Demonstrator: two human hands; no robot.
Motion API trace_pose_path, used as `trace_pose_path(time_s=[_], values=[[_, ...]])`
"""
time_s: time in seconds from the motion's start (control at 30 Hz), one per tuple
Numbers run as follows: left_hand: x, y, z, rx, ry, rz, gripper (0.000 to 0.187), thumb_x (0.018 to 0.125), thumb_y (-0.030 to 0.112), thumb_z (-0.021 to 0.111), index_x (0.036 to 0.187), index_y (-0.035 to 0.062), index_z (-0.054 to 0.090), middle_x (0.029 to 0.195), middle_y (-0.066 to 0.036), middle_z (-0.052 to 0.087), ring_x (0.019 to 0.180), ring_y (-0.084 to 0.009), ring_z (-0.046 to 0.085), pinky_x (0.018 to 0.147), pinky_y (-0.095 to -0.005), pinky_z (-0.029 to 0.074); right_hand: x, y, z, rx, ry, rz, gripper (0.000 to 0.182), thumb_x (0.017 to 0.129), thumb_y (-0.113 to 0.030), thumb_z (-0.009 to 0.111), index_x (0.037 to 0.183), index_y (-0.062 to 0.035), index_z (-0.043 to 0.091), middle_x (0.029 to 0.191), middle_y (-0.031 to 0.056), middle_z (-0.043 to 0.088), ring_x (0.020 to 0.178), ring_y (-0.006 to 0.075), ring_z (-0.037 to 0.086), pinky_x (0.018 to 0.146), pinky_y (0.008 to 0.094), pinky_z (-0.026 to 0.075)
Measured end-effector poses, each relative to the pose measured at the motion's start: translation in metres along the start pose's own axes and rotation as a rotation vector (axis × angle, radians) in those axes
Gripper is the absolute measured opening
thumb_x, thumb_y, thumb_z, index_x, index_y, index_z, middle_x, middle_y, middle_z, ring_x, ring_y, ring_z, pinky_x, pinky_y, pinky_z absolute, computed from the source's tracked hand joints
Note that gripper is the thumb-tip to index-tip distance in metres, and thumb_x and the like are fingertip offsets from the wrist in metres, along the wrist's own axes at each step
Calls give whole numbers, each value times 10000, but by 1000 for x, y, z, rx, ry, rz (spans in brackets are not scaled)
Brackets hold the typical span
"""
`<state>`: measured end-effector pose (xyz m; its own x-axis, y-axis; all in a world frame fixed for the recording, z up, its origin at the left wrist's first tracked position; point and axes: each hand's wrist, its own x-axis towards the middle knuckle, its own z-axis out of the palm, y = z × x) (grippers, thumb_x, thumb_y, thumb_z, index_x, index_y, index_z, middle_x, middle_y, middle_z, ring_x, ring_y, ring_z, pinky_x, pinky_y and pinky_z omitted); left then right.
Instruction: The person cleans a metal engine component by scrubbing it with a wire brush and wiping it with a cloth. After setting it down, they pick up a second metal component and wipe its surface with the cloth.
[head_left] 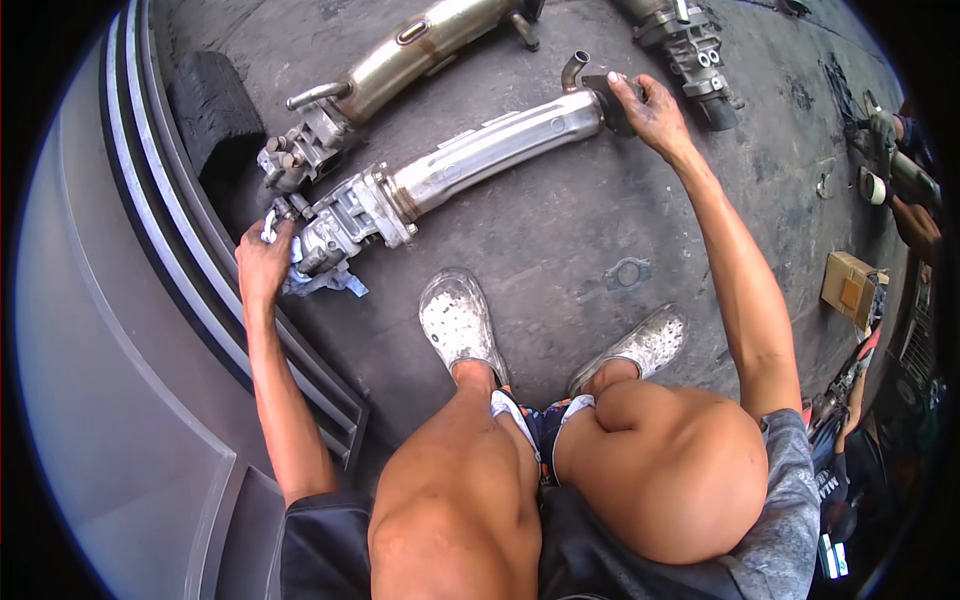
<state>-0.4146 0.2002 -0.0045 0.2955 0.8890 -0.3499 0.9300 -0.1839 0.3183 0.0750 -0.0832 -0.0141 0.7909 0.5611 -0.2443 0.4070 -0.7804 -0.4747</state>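
A dark grey, smudged floor spreads beneath everything, with a large grey curved metal panel along the left side. Across the floor, in front of the person, lies a long silver metal cylinder with a cast, bolted housing at its left end; whether it rests fully or is slightly raised, I cannot tell. Just beyond it is a gold-tinted metal cylinder with a similar casting, and near the top right a grey cast metal assembly. A rough black block sits beside the panel.

The right hand has its grip closed round the dark end plate of the silver cylinder. The left hand is at the housing's far end, fingers curled in; whether its grip clasps a fitting or only the crumpled pale blue rag there, I cannot tell.

An uneven lift could twist the silver cylinder, since the heavy-looking housing may drag one end down towards the white-spotted clogs. Swinging leftwards could pinch the left knuckles against the panel, and the rag could snag among the fittings.
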Motion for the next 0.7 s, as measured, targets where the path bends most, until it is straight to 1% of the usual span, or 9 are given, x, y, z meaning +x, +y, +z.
trace_pose_path(time_s=[0.07, 0.13, 0.2, 0.27, 0.33, 0.47, 0.6, 0.63, 0.7], values=[[-10, 26, -9, 22, 23, -16, 476, 849, 391, 708, 1011, -55, 738, 855, -265, 739, 870, -393, 746, 852, -456, 540, 0, -11, 2, -110, 30, -2, 531, 971, -479, 636, 967, 50, 688, 894, 263, 710, 909, 362, 721, 782, 461, 559], [-12, 33, -16, 40, -60, -33, 527, 862, 403, 716, 1065, -83, 733, 935, -272, 754, 937, -395, 750, 886, -446, 542, -3, -29, -6, -178, 28, 27, 516, 976, -453, 619, 997, 56, 696, 959, 300, 711, 968, 409, 716, 824, 480, 559], [-12, 17, -8, 31, -30, 19, 466, 847, 382, 707, 954, -71, 732, 825, -267, 731, 831, -387, 743, 834, -464, 537, -11, -52, -23, -210, -20, 70, 509, 978, -435, 604, 1012, 61, 710, 1000, 324, 706, 1004, 448, 706, 857, 498, 558], [-23, 11, -8, 22, -4, 35, 463, 849, 368, 714, 928, -88, 730, 796, -260, 727, 800, -380, 742, 811, -453, 543, -18, -77, -44, -218, -139, 129, 522, 976, -442, 603, 1003, 65, 723, 998, 331, 706, 1006, 449, 711, 868, 498, 558], [-33, 14, -16, 10, -78, -33, 462, 848, 367, 709, 925, -88, 732, 790, -254, 728, 791, -363, 746, 799, -453, 546, -22, -79, -51, -261, -212, 165, 533, 975, -448, 602, 988, 69, 733, 989, 335, 706, 1005, 451, 714, 874, 499, 560], [-35, 12, -15, 26, -170, -66, 457, 842, 358, 694, 934, -87, 736, 801, -254, 735, 804, -353, 754, 801, -450, 548, -11, -67, -38, -385, -210, 133, 569, 973, -472, 597, 975, 78, 743, 989, 345, 705, 1020, 443, 717, 887, 500, 568], [-24, -17, 4, 49, -127, -66, 465, 839, 357, 689, 960, -90, 730, 849, -277, 736, 861, -374, 756, 838, -443, 549, -6, -74, -24, -389, -250, 159, 593, 971, -491, 593, 999, 82, 744, 1001, 341, 709, 1028, 441, 717, 901, 497, 566], [-24, -3, -7, 46, -241, -116, 508, 835, 372, 695, 1012, -103, 723, 901, -289, 739, 919, -400, 749, 872, -443, 545, -4, -76, -22, -392, -266, 178, 598, 971, -495, 592, 1006, 82, 744, 1007, 341, 709, 1031, 439, 717, 904, 497, 565], [-22, 2, -9, 80, -230, -116, 559, 834, 388, 695, 1091, -109, 709, 988, -302, 735, 1007, -410, 732, 925, -439, 534, 1, -79, -21, -372, -267, 123, 597, 969, -494, 595, 1022, 83, 741, 1012, 336, 713, 1028, 432, 720, 902, 492, 568]])
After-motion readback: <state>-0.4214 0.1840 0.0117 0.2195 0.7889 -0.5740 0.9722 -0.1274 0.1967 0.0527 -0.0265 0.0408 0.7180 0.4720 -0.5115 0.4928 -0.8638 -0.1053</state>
